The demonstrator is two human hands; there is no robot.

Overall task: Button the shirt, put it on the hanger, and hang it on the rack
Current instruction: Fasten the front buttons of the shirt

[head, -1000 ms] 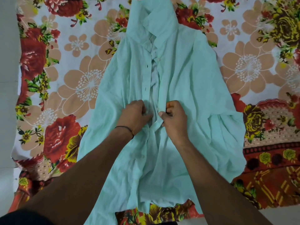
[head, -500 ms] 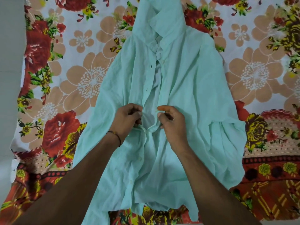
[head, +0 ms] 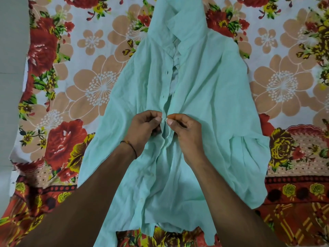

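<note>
A pale mint-green shirt (head: 210,97) lies face up on the bed, collar at the top, hem toward me. Its front is shut below my hands and gapes open above them, where buttonholes show along the left placket. My left hand (head: 142,130) pinches the left placket edge at mid-chest. My right hand (head: 186,131) pinches the right placket edge right beside it. The thumbs nearly meet over the seam. The button itself is hidden between the fingers. No hanger or rack is in view.
A floral bedsheet (head: 92,90) in red, tan and white covers the bed under the shirt. A grey floor or wall strip (head: 10,86) runs down the left edge. The sheet's dark red border (head: 293,198) lies at the lower right.
Both hands have drawn the two placket edges together, closing the gap that lay between them half a second ago. The view has shifted slightly.
</note>
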